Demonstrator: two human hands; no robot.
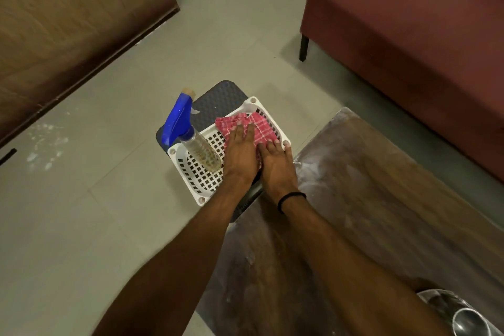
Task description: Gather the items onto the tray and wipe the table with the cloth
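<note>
Pressing flat, fingers together, L hand (241, 151) and R hand (275, 162) lie on red checked cloth (257, 128) inside white tray (191, 172). Spray bottle (191, 136) at tray's 10 o'clock. Dusty table (354, 185) at 4 o'clock.

Home living room, maroon sofa (409, 35), wooden table (368, 199), tiled floor (81, 213)

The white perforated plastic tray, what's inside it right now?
In the white perforated plastic tray stand a clear spray bottle with a blue trigger head and a red checked cloth. Left hand and right hand cover part of the cloth and tray floor.
</note>
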